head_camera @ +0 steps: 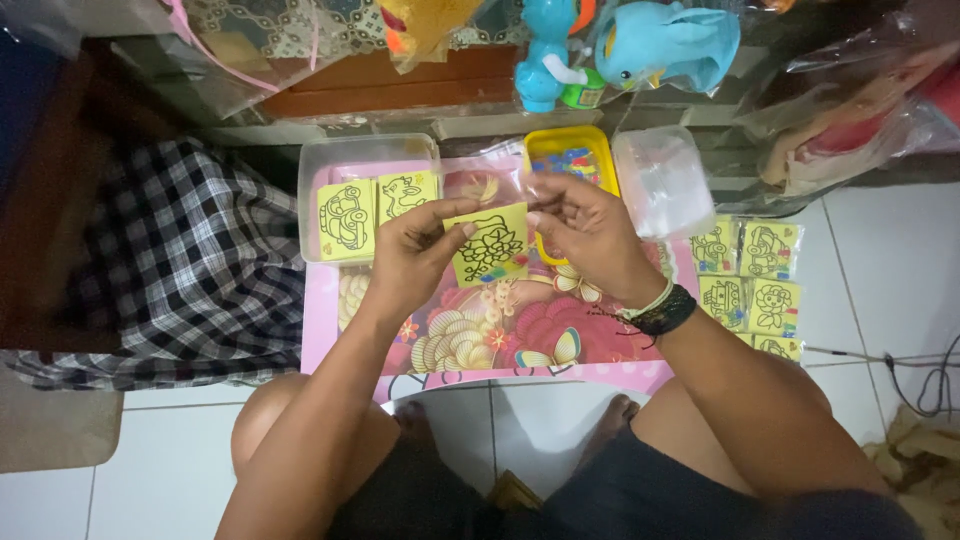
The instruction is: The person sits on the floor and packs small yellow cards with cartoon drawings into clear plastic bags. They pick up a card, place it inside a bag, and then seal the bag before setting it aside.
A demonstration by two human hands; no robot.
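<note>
I hold a small yellow card with a black line drawing [490,247] above a pink flowered tray table [520,335]. My left hand [420,245] pinches the card's left edge. My right hand [590,230] grips its upper right corner together with a thin clear plastic sleeve [520,185], which looks to be around the card. A dark beaded bracelet sits on my right wrist.
A clear plastic box [365,160] with two more yellow cards stands at the left. A yellow tray of small coloured pieces [570,150] and a clear lid [660,180] lie behind. Several packed cards [750,275] lie at the right on the tiled floor. Checked cloth [190,260] lies left.
</note>
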